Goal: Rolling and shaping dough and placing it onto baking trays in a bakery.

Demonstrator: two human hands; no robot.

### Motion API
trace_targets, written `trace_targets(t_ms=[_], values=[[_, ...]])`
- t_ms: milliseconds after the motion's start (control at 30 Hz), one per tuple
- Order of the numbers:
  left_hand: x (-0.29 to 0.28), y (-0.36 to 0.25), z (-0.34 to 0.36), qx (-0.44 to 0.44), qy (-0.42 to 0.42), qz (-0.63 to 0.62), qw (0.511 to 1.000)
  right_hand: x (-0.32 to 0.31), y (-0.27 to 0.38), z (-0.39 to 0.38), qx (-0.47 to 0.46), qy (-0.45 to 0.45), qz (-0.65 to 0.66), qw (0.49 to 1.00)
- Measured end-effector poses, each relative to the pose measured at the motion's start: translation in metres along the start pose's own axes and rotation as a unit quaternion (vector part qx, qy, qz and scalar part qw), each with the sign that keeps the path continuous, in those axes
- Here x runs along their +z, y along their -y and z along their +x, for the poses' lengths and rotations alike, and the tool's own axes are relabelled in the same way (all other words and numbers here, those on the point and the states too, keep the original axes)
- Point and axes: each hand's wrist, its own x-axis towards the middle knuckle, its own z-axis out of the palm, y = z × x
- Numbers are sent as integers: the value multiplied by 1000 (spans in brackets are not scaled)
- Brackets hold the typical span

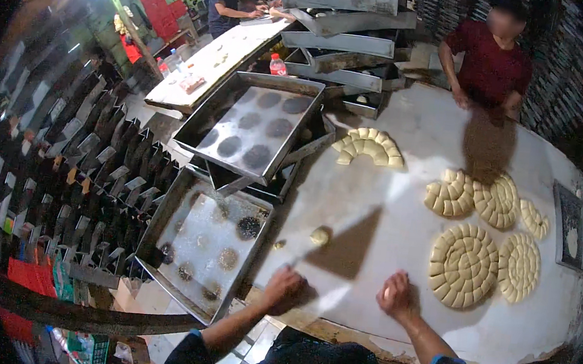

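Note:
My left hand [286,289] is closed low over the pale work table [356,316], near its front left edge. Its fingers curl down, and what they hold, if anything, is hidden. Beyond it lie a round dough ball [319,236] and a smaller dough bit [279,245], both apart from the hand. Further right, my right hand [397,293] is closed with a pale piece of dough showing at its fingers. To its right, cut dough pieces lie in a large round coil [464,266], with a smaller coil [518,268] beside it.
An empty metal baking tray [178,269] with dark round marks stands left of the table, beside a stack topped by another tray [255,119]. More dough rests in an arc [370,147] and a farther coil [495,202]. A person in a dark red shirt [489,64] stands across the table.

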Motion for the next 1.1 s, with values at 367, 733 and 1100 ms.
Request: trace_targets(t_ms=[367,733,1100], values=[[100,7,28,170,-492,-45,852,-2,38,-1,-156,-8,64,986],[63,-7,65,-40,-422,-231,876,15,66,38,58,-15,73,996],[21,-25,-13,16,-506,-261,822,-57,75,23,270,92,446,848]])
